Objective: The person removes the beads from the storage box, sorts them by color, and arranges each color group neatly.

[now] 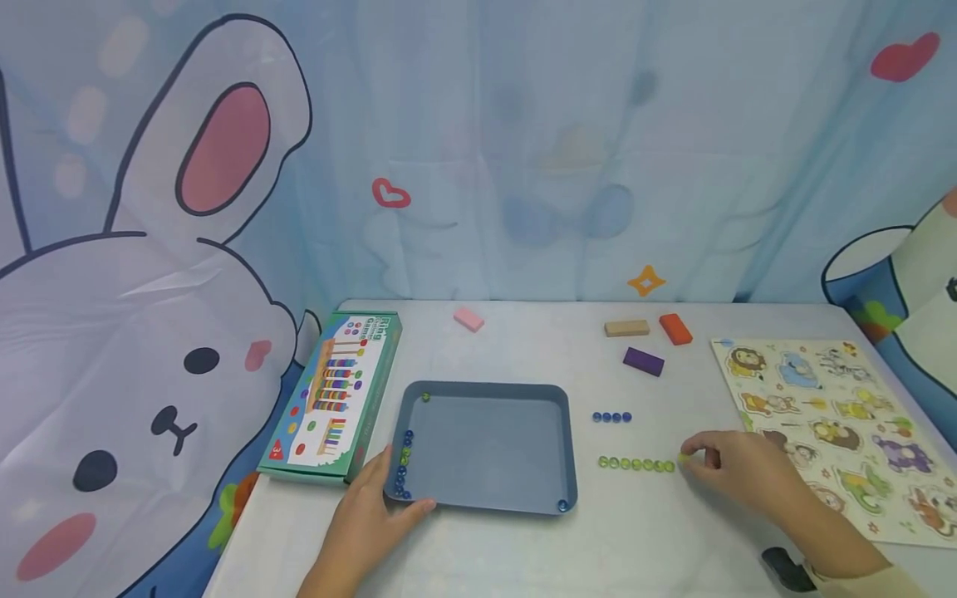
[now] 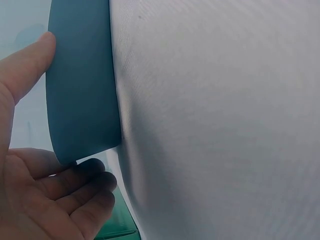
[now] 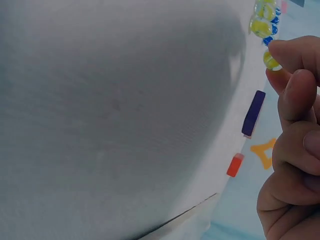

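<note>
Seven green beads [image 1: 636, 464] already lined up right of the blue tray [image 1: 488, 500], below a short blue row [image 1: 612, 417]. Right hand [image 1: 736, 470] pinching one more green bead [image 3: 271, 61] at the row's right end; left hand [image 1: 371, 517] resting flat-fingered against the tray's near-left corner. Judged next: setting it down touching the last bead, in line.

Tray [image 1: 489, 390]: matt blue plastic, smooth. Green beads [image 1: 635, 464]: glossy, glass-like. Table [image 1: 538, 548]: matt white, fine weave texture. Game box [image 1: 340, 394], left: glossy printed cardboard.

game box [image 1: 334, 397] | lid text: "ring game" | red badge: "3"
</note>
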Motion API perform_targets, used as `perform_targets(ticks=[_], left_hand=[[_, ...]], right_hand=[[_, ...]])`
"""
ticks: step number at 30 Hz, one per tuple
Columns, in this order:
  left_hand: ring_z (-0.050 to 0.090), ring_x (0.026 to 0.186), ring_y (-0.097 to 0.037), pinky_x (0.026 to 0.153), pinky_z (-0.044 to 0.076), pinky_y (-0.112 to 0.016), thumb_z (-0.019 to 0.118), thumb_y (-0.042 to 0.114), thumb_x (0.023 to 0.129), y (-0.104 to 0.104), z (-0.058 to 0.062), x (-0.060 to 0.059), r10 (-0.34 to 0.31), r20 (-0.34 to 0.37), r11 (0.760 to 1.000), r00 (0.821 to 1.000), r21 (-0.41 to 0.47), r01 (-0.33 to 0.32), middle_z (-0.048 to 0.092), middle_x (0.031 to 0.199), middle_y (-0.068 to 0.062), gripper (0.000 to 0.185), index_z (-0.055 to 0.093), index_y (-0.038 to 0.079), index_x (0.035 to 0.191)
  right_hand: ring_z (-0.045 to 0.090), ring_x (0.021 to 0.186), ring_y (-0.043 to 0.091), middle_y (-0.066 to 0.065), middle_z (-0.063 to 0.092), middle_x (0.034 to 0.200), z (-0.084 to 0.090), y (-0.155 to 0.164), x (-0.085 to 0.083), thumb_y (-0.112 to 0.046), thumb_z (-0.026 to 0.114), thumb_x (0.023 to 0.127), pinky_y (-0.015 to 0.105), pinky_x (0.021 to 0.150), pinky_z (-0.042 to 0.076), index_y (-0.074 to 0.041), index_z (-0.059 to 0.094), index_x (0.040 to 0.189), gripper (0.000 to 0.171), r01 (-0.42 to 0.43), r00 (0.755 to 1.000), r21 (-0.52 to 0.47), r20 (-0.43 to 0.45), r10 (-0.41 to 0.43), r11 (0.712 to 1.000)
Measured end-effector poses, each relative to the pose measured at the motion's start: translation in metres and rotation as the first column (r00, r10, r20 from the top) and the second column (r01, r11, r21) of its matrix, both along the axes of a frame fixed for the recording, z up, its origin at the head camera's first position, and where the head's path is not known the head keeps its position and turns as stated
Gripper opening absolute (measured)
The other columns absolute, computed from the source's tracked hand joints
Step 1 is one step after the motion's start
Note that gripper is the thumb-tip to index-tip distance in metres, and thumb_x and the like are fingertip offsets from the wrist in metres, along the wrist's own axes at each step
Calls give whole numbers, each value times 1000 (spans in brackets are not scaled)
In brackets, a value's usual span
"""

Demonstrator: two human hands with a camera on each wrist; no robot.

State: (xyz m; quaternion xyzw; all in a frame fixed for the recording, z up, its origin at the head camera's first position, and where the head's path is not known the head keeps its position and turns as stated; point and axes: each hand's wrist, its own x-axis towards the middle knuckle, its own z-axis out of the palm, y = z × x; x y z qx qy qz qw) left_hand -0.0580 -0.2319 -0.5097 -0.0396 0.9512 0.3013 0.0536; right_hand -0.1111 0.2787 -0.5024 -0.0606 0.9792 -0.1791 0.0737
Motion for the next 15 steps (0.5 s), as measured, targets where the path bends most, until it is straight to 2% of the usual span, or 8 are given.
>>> perform_targets(ticks=[2, 5, 15], left_hand=[[40, 153, -40, 122, 39, -61, 82, 68, 78, 0, 0, 0, 0, -4, 1000, 1000, 0, 0, 42, 165, -19, 119, 32, 2, 163], [40, 154, -40, 122, 39, -61, 82, 69, 78, 0, -1, 0, 1, -6, 1000, 1000, 0, -1, 41, 165, -18, 119, 32, 2, 163], [40, 153, -40, 120, 40, -62, 81, 72, 76, -1, -2, 1, 10, 1, 1000, 1000, 6, -10, 42, 165, -18, 120, 33, 4, 163]], right_hand=[[47, 59, 13, -7, 54, 66, -3, 0, 0, -24, 80, 88, 28, 57, 32, -17, 80, 108, 21, 9, 999, -2, 49, -9, 1000], [48, 59, 14, -6, 54, 66, -8, 0, 0, -24, 80, 87, 23, 49, 33, -17, 80, 108, 22, 21, 997, -7, 79, -20, 1000], [47, 57, 11, -7, 53, 64, -19, 1, 3, -27, 83, 86, 22, 49, 31, -21, 80, 102, 17, 13, 999, -16, 47, -13, 1000]])
